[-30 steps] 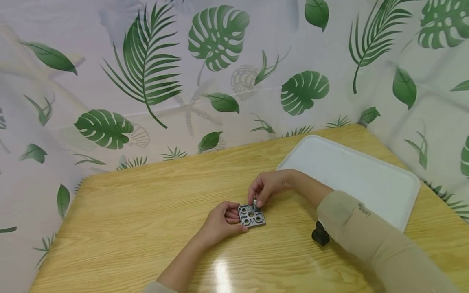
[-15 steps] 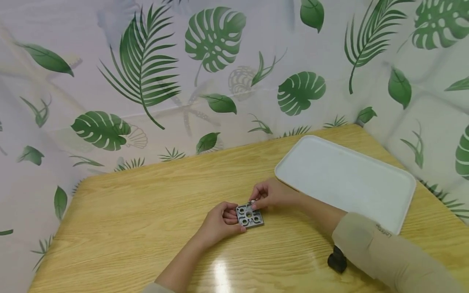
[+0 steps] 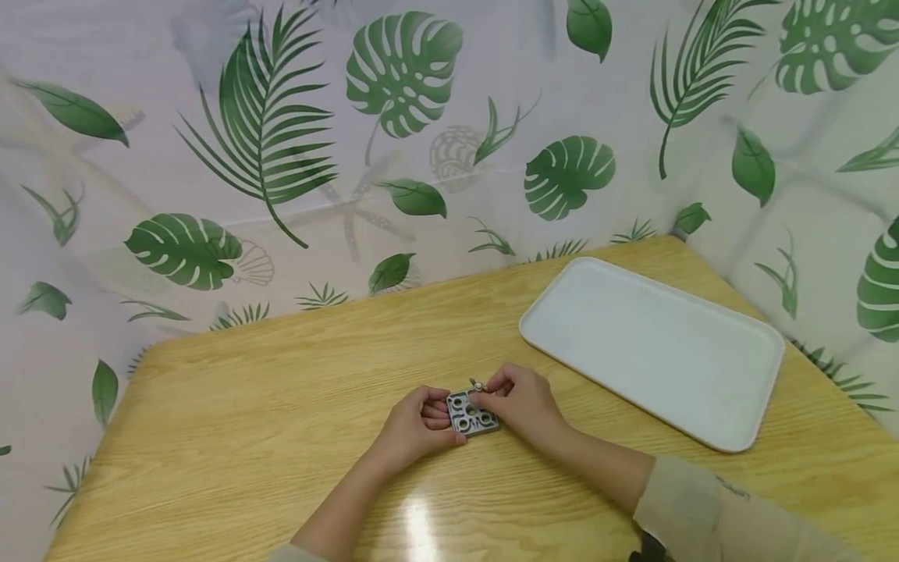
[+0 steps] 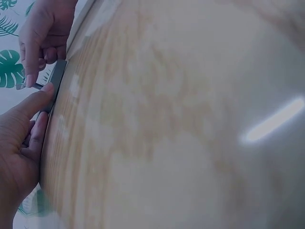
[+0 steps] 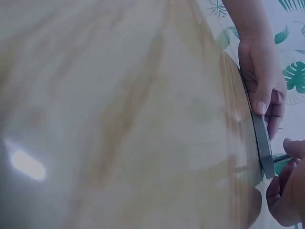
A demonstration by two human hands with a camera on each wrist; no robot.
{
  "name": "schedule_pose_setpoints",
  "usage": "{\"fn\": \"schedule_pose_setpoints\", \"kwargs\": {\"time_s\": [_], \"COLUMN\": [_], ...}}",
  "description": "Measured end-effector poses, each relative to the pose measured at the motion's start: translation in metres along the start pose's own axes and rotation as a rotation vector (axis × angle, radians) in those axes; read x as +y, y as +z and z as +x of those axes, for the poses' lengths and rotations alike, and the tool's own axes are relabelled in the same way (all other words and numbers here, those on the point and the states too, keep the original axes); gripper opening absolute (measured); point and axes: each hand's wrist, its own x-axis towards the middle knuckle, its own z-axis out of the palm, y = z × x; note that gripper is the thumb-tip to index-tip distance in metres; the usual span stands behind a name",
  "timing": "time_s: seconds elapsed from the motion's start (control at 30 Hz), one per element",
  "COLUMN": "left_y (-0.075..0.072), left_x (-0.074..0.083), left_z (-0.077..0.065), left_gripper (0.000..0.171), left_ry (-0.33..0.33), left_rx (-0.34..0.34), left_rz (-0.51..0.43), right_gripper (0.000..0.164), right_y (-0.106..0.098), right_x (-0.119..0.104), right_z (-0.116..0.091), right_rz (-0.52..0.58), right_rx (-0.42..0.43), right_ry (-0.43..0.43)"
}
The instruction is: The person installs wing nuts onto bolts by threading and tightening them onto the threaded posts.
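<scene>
While leafy cloth (image 3: 449, 179) backs the wooden table (image 3: 267, 414), left hand (image 3: 413, 429) grips a plate (image 3: 474, 425) — right hand (image 3: 525, 402) pinches a pin (image 3: 478, 385).

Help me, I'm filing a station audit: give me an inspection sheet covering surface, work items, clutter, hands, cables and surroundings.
Surface: wood-grain table, with a patch of glare between the forearms.
Work items: square metal plate with several round holes; small metal part at its far edge, too small to identify.
Clutter: white tray at the right; dark object by the right sleeve, mostly cut off, cannot tell what.
Hands: left hand holds the plate; right hand pinches the small metal part.
Cables: nothing seen.
Surroundings: pale backdrop printed with green leaves.
</scene>
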Motion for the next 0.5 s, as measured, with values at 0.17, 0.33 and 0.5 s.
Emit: {"fn": "schedule_pose_setpoints", "kwargs": {"time_s": [0.17, 0.33, 0.5], "left_y": [0.0, 0.0, 0.0], "left_x": [0.001, 0.001, 0.001], "left_z": [0.002, 0.003, 0.002], "left_gripper": [0.067, 0.067, 0.067], "left_ry": [0.007, 0.003, -0.005], "left_rx": [0.005, 0.006, 0.003], "left_rz": [0.009, 0.005, 0.002], "right_gripper": [0.024, 0.027, 0.03], "right_y": [-0.017, -0.044, -0.056], "right_x": [0.006, 0.012, 0.009], "right_z": [0.014, 0.052, 0.089], "right_rz": [-0.012, 0.028, 0.133], "right_rx": [-0.202, -0.695, -1.044], "right_ry": [-0.039, -0.075, 0.041]}}
